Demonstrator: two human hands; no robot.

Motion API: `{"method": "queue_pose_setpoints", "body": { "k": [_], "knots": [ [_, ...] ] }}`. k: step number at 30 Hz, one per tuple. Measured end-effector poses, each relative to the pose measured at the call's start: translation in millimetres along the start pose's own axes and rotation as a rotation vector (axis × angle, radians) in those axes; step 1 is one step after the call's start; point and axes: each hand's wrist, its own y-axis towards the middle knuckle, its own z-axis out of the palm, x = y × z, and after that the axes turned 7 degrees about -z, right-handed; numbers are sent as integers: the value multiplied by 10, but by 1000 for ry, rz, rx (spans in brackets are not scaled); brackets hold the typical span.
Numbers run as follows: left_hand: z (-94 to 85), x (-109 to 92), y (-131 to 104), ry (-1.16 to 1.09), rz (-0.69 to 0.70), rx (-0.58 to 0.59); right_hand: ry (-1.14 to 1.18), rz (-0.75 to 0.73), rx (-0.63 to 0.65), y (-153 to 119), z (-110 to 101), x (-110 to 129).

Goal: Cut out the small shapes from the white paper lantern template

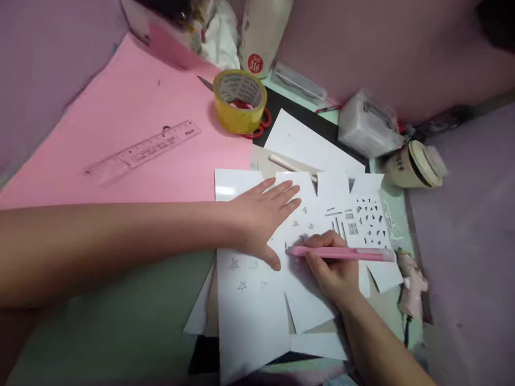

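Note:
A white card sheet [253, 316] with flaps and slits lies in front of me, bearing pencilled stars and triangles and several small cut-out shapes. My left hand [265, 214] presses flat on it, fingers spread. In my right hand [332, 268] is a slim pink craft knife [341, 253], gripped like a pen. Its tip meets the card just right of my left thumb, though the blade itself is too small to make out clearly. Rows of little triangular holes and a window-like grid mark the card's right section.
A clear ruler [145, 150] rests on a pink sheet [181, 107]. Yellow tape [240, 115] sits over red-handled scissors [263, 124]. Behind are a white bottle [263, 37], a plastic box [368, 126] and a lidded cup [414, 165]. Paper scraps [394, 225] lie right.

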Motion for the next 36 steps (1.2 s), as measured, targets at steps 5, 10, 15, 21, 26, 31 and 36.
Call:
{"method": "queue_pose_setpoints", "body": {
  "k": [5,10,15,21,26,31,36],
  "knots": [
    [98,24,85,-26,-14,-23,28,-3,11,12,0,-21],
    [120,37,86,-31,-10,-26,25,-14,49,5,-29,-48],
    [121,37,90,-35,-10,-29,-1,-16,56,6,-34,-41],
    [128,40,95,-46,-10,-35,-21,-5,53,2,-38,-37],
    [138,44,98,-39,-6,-41,-64,-6,64,15,-43,-30],
    [128,39,98,-39,-6,-41,-123,5,33,9,-45,-30],
    [124,41,96,-47,-5,-42,-127,7,21,6,-39,-21]
  ]
}}
